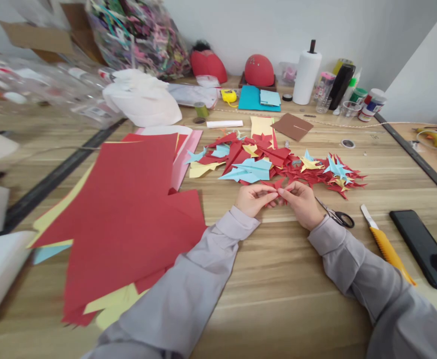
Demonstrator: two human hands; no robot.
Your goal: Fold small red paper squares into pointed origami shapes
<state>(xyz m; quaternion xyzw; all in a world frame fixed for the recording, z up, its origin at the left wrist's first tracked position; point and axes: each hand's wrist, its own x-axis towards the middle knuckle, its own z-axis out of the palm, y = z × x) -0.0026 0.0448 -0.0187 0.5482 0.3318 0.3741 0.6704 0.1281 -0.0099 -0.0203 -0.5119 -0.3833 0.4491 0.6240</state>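
Between my fingertips is a small folded red paper piece [278, 184], mostly covered by the fingers. My left hand [255, 198] pinches it from the left, and my right hand [301, 202] pinches it from the right with the thumb on top. Just beyond the hands lies a heap of folded red paper pieces [237, 155], mixed with light blue and yellow ones. A light blue folded paper piece [249, 170] rests at the near edge of the heap. Large red paper sheets [128, 209] are stacked to the left of my left hand.
Scissors [342, 218] lie right beside my right hand. Farther right are a yellow-handled utility knife [387, 248] with its blade out and a black phone [426, 247]. At the back stand a white paper roll [307, 77], a yellow tape measure [228, 95] and red domes [259, 70].
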